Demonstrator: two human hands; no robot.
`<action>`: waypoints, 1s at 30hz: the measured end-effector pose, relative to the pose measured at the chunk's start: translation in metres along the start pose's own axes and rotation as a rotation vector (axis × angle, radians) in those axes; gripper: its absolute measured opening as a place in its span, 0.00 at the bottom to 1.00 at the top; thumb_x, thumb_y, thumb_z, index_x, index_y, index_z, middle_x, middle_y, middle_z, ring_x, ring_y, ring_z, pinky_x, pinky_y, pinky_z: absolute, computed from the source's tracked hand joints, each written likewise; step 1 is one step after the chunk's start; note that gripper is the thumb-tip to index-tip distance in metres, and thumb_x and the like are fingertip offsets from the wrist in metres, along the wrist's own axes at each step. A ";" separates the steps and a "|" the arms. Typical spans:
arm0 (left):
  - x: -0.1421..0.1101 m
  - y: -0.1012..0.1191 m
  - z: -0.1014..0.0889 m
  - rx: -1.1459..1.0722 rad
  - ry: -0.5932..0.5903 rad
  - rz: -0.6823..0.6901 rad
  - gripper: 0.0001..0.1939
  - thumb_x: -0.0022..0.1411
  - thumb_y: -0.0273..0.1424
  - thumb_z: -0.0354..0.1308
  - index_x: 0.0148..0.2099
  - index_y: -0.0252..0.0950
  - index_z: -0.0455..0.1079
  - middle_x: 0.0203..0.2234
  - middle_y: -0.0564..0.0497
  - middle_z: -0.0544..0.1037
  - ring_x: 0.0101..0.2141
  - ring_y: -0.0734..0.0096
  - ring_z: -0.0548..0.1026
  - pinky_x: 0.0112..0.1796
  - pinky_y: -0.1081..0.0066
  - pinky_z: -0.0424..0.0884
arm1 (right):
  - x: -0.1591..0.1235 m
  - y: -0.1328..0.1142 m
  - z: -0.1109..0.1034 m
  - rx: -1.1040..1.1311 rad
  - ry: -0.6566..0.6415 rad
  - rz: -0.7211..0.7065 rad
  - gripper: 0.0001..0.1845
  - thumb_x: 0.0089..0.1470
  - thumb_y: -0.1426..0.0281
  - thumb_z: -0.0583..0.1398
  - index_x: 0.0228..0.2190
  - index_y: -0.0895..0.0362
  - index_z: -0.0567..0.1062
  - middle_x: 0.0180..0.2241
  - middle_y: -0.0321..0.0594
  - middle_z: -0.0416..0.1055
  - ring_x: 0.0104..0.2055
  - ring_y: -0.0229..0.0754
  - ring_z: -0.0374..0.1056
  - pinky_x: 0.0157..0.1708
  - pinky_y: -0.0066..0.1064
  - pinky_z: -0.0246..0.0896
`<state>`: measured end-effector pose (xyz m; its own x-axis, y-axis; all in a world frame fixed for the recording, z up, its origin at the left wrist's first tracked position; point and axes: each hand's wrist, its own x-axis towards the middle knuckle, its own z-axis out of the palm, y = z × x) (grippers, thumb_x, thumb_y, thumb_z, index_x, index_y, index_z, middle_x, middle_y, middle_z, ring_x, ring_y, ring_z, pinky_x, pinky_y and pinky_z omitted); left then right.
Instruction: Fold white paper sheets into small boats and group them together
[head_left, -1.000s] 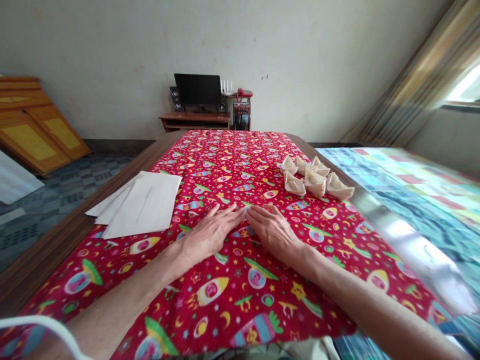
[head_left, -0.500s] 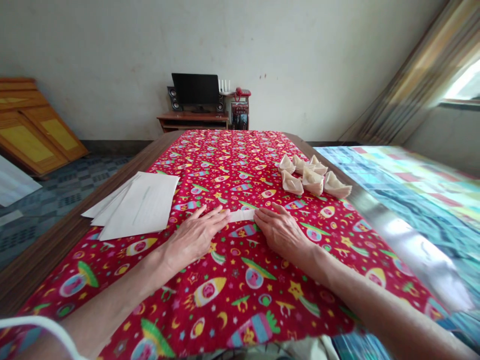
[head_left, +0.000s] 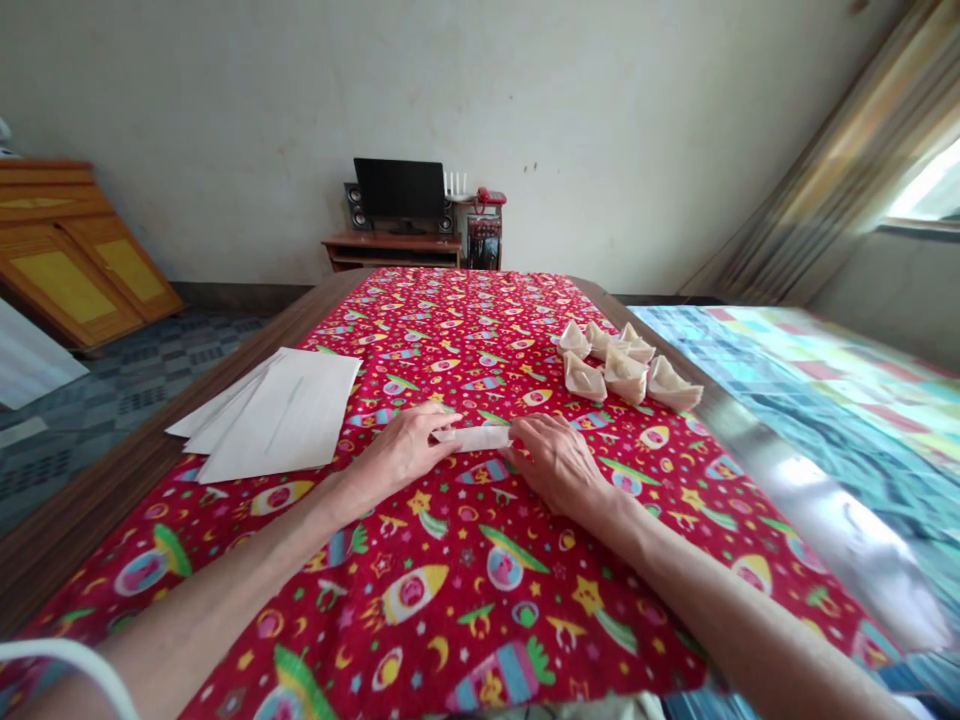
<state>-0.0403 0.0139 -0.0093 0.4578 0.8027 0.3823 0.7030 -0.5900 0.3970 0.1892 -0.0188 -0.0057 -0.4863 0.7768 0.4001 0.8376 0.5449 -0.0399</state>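
A narrow folded strip of white paper (head_left: 481, 438) lies crosswise between my hands, just above or on the red patterned cloth (head_left: 457, 540). My left hand (head_left: 412, 440) has its thumb and fingers closed around the strip's left end. At the right end my right hand (head_left: 551, 455) grips it with curled fingers; part of that end is hidden by them. To the left, several sheets of paper (head_left: 289, 415) are fanned in an overlapping pile. Several folded paper boats (head_left: 626, 375) sit in two rows beyond my right hand.
The cloth covers a brown wooden table (head_left: 247, 350). A bed with a blue checked cover (head_left: 810, 430) stands along the right side. At the far wall are a monitor (head_left: 400, 188) and a red telephone (head_left: 490, 197). A wooden cabinet (head_left: 75, 265) is at left.
My hands lay flat over the strip's ends; now the fingers have curled and pinch them. The left hand has shifted slightly left, and more of the strip shows. The view tilted up slightly.
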 end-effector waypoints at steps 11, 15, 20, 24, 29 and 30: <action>-0.005 0.002 0.000 -0.295 0.037 -0.008 0.10 0.58 0.28 0.58 0.43 0.38 0.75 0.36 0.50 0.77 0.35 0.71 0.75 0.36 0.74 0.70 | 0.008 0.015 0.010 0.355 0.074 0.023 0.08 0.51 0.70 0.62 0.35 0.55 0.70 0.33 0.39 0.66 0.34 0.39 0.63 0.33 0.27 0.58; -0.004 0.010 -0.005 -0.314 0.079 0.037 0.09 0.58 0.29 0.58 0.42 0.37 0.75 0.34 0.50 0.76 0.35 0.70 0.75 0.38 0.72 0.71 | 0.009 0.013 0.004 0.461 0.018 0.009 0.04 0.53 0.69 0.60 0.30 0.56 0.69 0.29 0.36 0.68 0.30 0.36 0.63 0.30 0.25 0.55; -0.004 0.008 -0.003 -0.400 0.193 -0.057 0.18 0.59 0.36 0.58 0.52 0.37 0.69 0.43 0.47 0.72 0.44 0.65 0.72 0.44 0.67 0.70 | 0.006 0.006 0.002 0.463 0.034 0.008 0.06 0.55 0.69 0.58 0.28 0.57 0.69 0.26 0.35 0.69 0.27 0.34 0.63 0.27 0.24 0.53; -0.009 0.010 0.002 -0.665 0.202 -0.382 0.31 0.61 0.44 0.52 0.62 0.35 0.53 0.42 0.45 0.70 0.39 0.65 0.74 0.39 0.64 0.72 | 0.004 0.000 -0.001 0.433 0.089 0.024 0.05 0.54 0.71 0.58 0.27 0.57 0.69 0.26 0.36 0.69 0.27 0.34 0.62 0.28 0.24 0.52; -0.014 0.036 0.000 -0.626 0.060 -0.409 0.24 0.61 0.45 0.51 0.52 0.32 0.63 0.41 0.45 0.73 0.43 0.61 0.72 0.50 0.60 0.63 | 0.000 -0.012 -0.003 0.421 0.116 -0.009 0.05 0.55 0.72 0.56 0.27 0.57 0.68 0.26 0.35 0.67 0.27 0.34 0.61 0.28 0.24 0.52; -0.014 0.041 -0.001 -0.605 0.054 -0.418 0.22 0.61 0.44 0.50 0.49 0.32 0.65 0.40 0.45 0.74 0.44 0.60 0.72 0.51 0.60 0.62 | -0.001 -0.015 -0.002 0.422 0.116 -0.021 0.05 0.56 0.72 0.56 0.27 0.57 0.68 0.26 0.35 0.67 0.27 0.33 0.61 0.28 0.24 0.52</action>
<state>-0.0185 -0.0218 0.0021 0.1795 0.9748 0.1326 0.3826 -0.1933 0.9035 0.1777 -0.0281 -0.0034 -0.4507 0.7369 0.5038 0.6411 0.6600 -0.3917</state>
